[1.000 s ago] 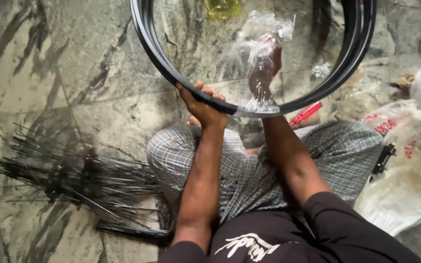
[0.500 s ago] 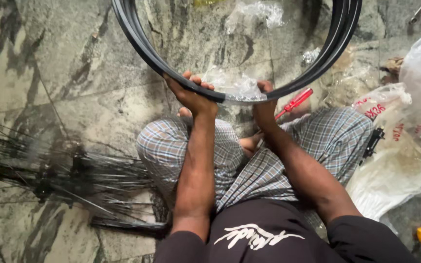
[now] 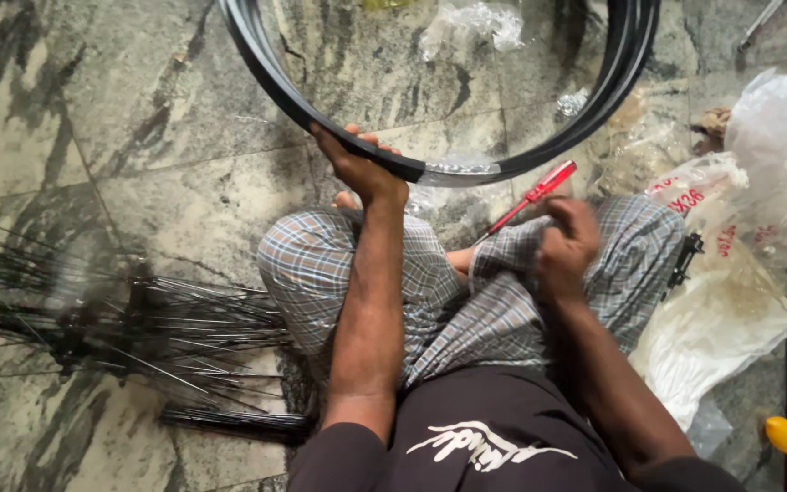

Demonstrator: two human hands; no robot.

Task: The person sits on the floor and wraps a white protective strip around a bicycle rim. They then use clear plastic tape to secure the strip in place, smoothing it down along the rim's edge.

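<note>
- Rim work in hand: large black round metal wheel rim [image 3: 339, 128] stood on edge just beyond the checked-cloth knees [image 3: 339, 273], steadied — not yet laced.
- Left hand [image 3: 357, 169] clamped on rim's lower arc, fingers curled over it.
- Right hand [image 3: 567, 241] below the rim, fisted on cloth; red-handled screwdriver [image 3: 530, 196] just beside.
- Next move likely needs loose black wire spokes [image 3: 138, 328], left of rim.
- Grey-green veined stone floor [image 3: 93, 109] under the rim; crumpled plastic bags [image 3: 758, 182] to rim's right.

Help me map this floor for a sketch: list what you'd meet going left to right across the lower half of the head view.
Spokes → left hand on the rim → red screwdriver → right hand → white plastic bags → small yellow object.
</note>
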